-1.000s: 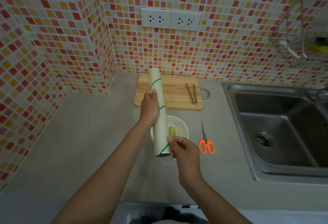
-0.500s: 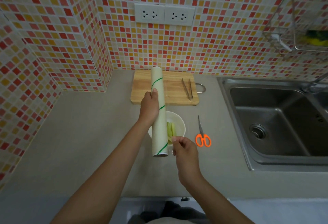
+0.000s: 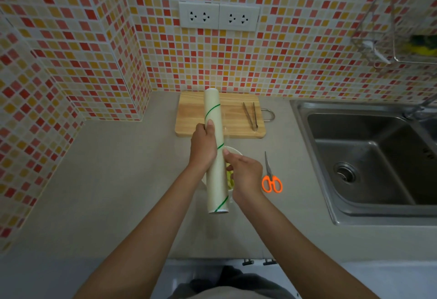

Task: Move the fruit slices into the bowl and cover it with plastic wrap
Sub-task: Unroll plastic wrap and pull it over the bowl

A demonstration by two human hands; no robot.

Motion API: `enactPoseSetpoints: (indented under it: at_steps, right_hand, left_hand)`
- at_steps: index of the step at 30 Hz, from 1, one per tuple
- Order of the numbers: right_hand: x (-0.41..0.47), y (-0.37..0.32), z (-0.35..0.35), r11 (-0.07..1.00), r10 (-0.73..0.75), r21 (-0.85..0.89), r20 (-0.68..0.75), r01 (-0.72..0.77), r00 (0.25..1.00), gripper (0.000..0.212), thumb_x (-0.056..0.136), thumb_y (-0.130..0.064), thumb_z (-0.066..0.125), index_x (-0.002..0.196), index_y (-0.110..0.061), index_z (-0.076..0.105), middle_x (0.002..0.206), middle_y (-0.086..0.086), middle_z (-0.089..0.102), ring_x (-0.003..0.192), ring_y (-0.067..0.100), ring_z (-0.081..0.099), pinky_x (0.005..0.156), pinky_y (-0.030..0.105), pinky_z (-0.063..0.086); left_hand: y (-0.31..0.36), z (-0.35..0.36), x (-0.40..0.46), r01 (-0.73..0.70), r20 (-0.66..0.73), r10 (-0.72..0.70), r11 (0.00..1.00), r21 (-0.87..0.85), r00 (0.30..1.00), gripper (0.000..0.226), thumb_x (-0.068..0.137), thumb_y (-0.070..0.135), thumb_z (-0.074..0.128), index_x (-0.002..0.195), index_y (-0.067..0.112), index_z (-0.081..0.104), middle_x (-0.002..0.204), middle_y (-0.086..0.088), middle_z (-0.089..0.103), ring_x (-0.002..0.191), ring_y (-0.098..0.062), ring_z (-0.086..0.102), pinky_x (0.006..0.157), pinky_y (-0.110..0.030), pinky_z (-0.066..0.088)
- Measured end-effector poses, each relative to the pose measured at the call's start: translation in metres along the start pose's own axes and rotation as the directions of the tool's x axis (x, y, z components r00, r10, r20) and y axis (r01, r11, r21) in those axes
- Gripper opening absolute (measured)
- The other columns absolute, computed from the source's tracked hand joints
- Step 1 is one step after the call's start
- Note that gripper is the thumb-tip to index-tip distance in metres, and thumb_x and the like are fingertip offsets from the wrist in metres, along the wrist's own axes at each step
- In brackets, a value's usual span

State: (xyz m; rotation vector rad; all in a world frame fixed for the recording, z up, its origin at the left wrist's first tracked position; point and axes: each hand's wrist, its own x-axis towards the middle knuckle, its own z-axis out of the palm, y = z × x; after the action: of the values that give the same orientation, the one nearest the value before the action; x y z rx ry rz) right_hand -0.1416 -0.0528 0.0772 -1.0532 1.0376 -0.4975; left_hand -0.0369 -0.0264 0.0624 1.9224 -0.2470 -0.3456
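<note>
My left hand [image 3: 203, 145] grips a roll of plastic wrap [image 3: 215, 180], cream with green stripes, and holds it lengthwise over the counter. Beneath the roll sits a white bowl [image 3: 233, 150], mostly hidden, with pale green fruit slices [image 3: 229, 180] showing between roll and hand. My right hand [image 3: 244, 173] is at the roll's right side, fingertips pinching at the film edge near its middle. A thin clear flap of film [image 3: 225, 130] shows beside the roll over the board.
A wooden cutting board [image 3: 191, 119] lies at the back against the tiled wall, with metal tongs [image 3: 250, 115] on it. Orange-handled scissors [image 3: 270, 178] lie right of the bowl. A steel sink [image 3: 369, 156] fills the right side. A wire rack [image 3: 402, 38] hangs top right.
My right hand has moved up along the roll from its near end to its middle. The left hand keeps its grip on the roll.
</note>
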Motion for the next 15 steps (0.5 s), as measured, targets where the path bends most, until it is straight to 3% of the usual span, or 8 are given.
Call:
enactPoseSetpoints:
  at_steps: [5,9,12,15]
  right_hand:
    - [0.006,0.007,0.002,0.998,-0.056,-0.045,-0.088,0.052,0.995,0.025,0.079,-0.011,0.073,0.055,-0.014,0.065,0.044,-0.007,0.055,0.042,0.005,0.048,0.053,0.021,0.043]
    - [0.012,0.014,-0.001,0.965,-0.184,-0.195,-0.039,0.173,0.982,0.027,0.085,-0.009,0.066,0.058,-0.013,0.062,0.053,-0.004,0.057,0.050,0.006,0.049,0.058,0.022,0.042]
    - [0.018,0.014,-0.006,0.894,-0.261,-0.372,0.018,0.249,0.965,0.027,0.088,-0.009,0.061,0.061,-0.013,0.060,0.056,-0.006,0.055,0.053,0.004,0.048,0.057,0.020,0.039]
    - [0.024,0.014,-0.013,0.756,-0.335,-0.569,0.088,0.323,0.938,0.018,0.091,-0.009,0.056,0.073,-0.010,0.059,0.070,0.000,0.059,0.066,0.014,0.055,0.065,0.026,0.040]
  left_hand:
    - [-0.004,0.002,-0.003,0.020,0.000,-0.020,1.000,-0.001,1.000,0.039,0.101,0.042,0.028,0.092,0.010,0.048,0.079,0.003,0.050,0.070,-0.011,0.048,0.057,-0.027,0.034]
    - [-0.005,0.002,-0.006,0.012,0.004,-0.012,1.000,0.029,1.000,0.040,0.101,0.043,0.027,0.093,0.011,0.048,0.080,0.004,0.050,0.070,-0.006,0.047,0.056,-0.025,0.032]
    - [-0.005,0.000,-0.007,0.004,0.003,-0.004,0.999,0.043,1.000,0.041,0.101,0.043,0.027,0.094,0.010,0.049,0.080,0.004,0.050,0.069,-0.006,0.047,0.055,-0.025,0.032]
    - [-0.007,0.001,-0.011,-0.020,-0.011,0.020,0.998,0.064,1.000,0.042,0.102,0.043,0.027,0.093,0.009,0.049,0.080,0.002,0.050,0.069,-0.008,0.048,0.055,-0.026,0.033]
